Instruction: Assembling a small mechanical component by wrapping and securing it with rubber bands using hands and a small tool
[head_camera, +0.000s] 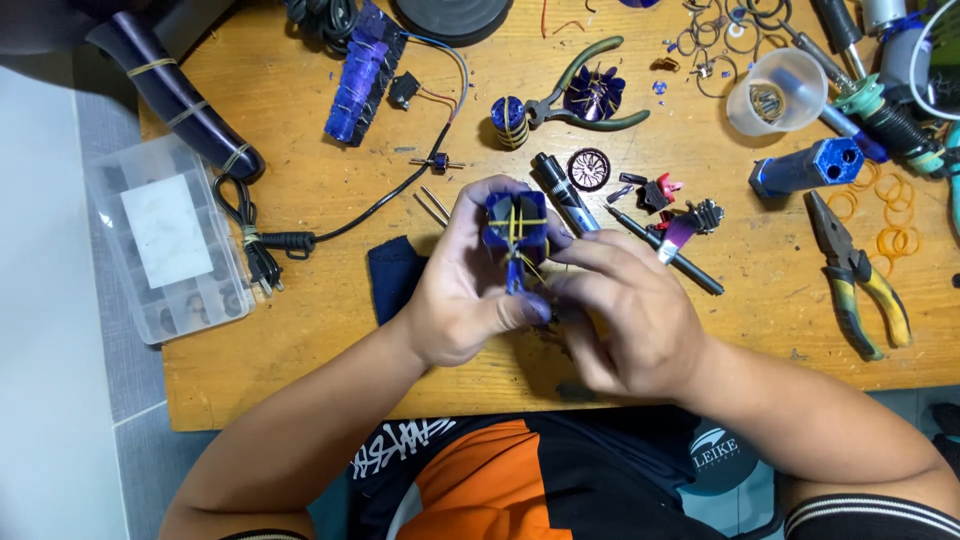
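Observation:
My left hand (462, 290) grips a small blue block-shaped part (517, 228) wrapped with yellow rubber bands, held upright above the wooden table (300, 330). My right hand (625, 305) meets it from the right, fingers pinched at the lower end of the part where a thin blue piece sticks down. What the right fingertips hold is hidden. A black pen-like tool (562, 190) lies just behind the hands.
Green-handled pliers (590, 95), a purple fan wheel (594, 95), a blue cylinder (806, 166), yellow-handled pliers (862, 275), a clear cup (775, 92), orange rubber bands (895, 215) and a black cable (300, 238) lie around. A clear parts box (165, 238) overhangs the left edge.

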